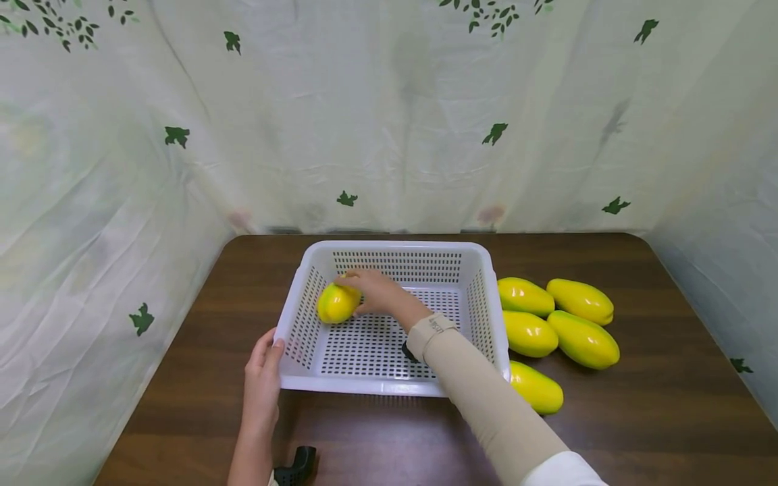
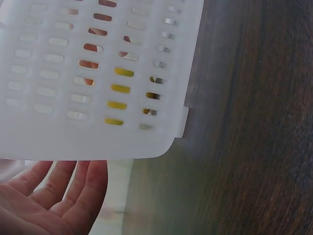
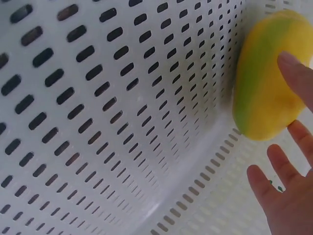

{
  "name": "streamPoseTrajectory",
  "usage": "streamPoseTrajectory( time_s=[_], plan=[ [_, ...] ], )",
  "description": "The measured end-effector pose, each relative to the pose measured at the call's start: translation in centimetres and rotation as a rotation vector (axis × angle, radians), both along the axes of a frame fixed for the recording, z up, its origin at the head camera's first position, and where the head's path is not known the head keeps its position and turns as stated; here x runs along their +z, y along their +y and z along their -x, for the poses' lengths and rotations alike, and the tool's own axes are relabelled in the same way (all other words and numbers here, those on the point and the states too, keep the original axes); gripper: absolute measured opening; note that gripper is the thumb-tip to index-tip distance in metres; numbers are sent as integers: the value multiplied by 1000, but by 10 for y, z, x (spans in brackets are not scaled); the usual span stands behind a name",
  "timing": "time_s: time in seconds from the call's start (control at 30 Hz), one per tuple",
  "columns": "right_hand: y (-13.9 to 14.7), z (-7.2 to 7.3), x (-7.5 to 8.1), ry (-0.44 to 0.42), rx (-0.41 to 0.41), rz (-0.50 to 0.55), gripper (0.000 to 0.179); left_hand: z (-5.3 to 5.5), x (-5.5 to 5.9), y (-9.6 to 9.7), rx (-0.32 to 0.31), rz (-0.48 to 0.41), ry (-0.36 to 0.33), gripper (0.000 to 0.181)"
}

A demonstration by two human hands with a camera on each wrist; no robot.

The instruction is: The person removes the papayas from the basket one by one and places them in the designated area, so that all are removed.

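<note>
My left hand [image 1: 264, 368] grips the left rim of a white perforated plastic basket [image 1: 389, 386], thumb on top. In the left wrist view, the fingers [image 2: 93, 191] pass behind the rim, which hides their tips. Inside the basket, near its left wall, my right hand [image 1: 379, 291] holds a glossy yellow papaya [image 1: 336, 305] with a green streak. The right wrist view shows the thumb [image 3: 298, 78] across this papaya [image 3: 264, 83] and a fingertip at its lower edge; the other fingers are spread apart from it.
Several more yellow papayas [image 1: 581, 339] lie on the brown wooden table [image 1: 668, 405], right of the basket. A black angled object [image 1: 296, 466] is by my left wrist. Pale cloth [image 1: 389, 135] with green leaf shapes hangs behind and along both sides of the table.
</note>
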State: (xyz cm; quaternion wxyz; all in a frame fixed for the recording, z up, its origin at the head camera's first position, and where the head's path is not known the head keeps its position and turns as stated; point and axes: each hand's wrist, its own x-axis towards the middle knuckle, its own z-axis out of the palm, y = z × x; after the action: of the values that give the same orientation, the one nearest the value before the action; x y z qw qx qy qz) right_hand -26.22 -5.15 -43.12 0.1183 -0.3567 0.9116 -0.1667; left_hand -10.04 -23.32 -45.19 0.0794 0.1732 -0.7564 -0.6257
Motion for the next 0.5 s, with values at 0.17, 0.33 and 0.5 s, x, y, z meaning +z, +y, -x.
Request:
streamPoseTrajectory(
  time_s=[0.17,0.33,0.5],
  plan=[
    [2,-1,0,79,2,-47,66,1,0,1,-5,-7,-11,43],
    [1,-1,0,56,8,4,61,1,0,1,-2,-1,-7,42],
    [0,-1,0,14,-6,-10,60,1,0,0,0,4,-4,43]
  ],
)
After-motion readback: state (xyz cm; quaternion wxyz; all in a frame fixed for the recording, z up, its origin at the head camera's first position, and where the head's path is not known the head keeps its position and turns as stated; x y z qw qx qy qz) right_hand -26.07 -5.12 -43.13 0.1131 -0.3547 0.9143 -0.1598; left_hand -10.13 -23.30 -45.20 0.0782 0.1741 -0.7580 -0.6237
